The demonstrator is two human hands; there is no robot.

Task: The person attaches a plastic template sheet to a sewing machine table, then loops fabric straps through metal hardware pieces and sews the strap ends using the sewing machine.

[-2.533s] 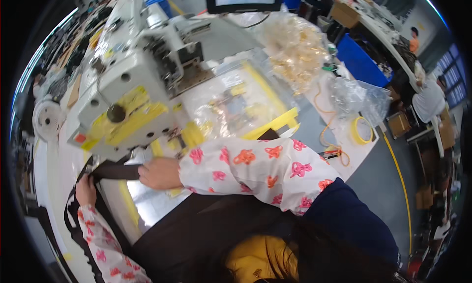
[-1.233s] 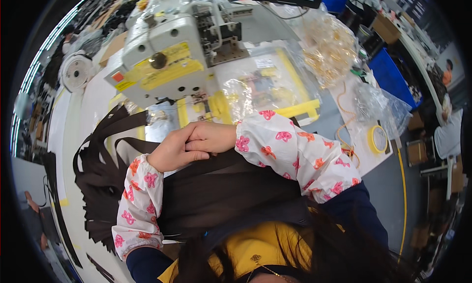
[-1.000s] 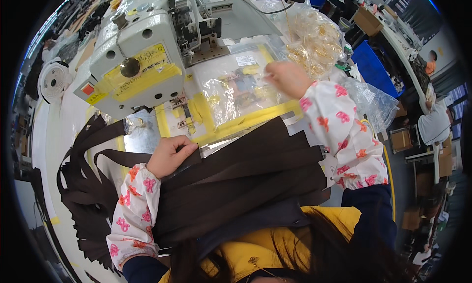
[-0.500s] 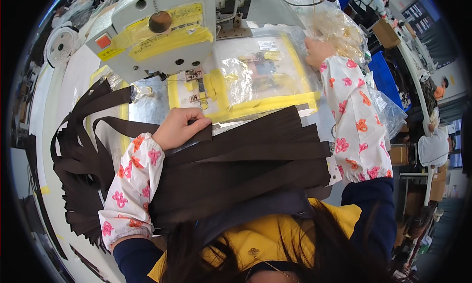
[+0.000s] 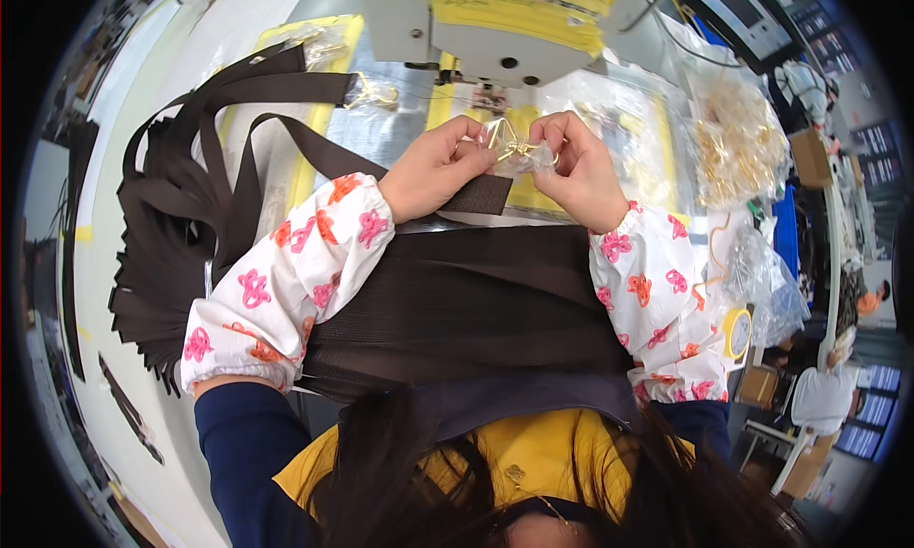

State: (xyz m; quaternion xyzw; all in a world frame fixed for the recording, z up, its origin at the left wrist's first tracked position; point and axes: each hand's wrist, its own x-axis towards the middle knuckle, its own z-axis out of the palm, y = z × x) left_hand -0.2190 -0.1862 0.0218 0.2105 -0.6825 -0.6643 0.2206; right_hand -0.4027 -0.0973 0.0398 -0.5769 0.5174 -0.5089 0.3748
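In front of the sewing machine [image 5: 505,34], my hands meet over a gold-coloured metal fitting [image 5: 517,148] in clear plastic wrap. My left hand [image 5: 438,170] pinches its left side, and my right hand [image 5: 577,172] grips the right side with bent fingers. Just below my left fingers lies the cut end of a dark brown webbing strap [image 5: 483,196]; I cannot tell whether that hand also holds it. A thick stack of similar webbing strips [image 5: 466,300] spreads below my hands, across my lap.
Looped webbing [image 5: 157,253] hangs in a bunch at the left. Another wrapped gold fitting [image 5: 373,93] lies by a strap end. At the right are a clear bag of gold fittings [image 5: 733,143], crumpled plastic [image 5: 766,281] and a yellow tape roll [image 5: 736,333]. A monitor [image 5: 738,15] stands behind.
My right hand has come from the bag at the right to the middle, now with a wrapped gold fitting. My left hand has shifted from the strap end to the fitting. The view has turned.
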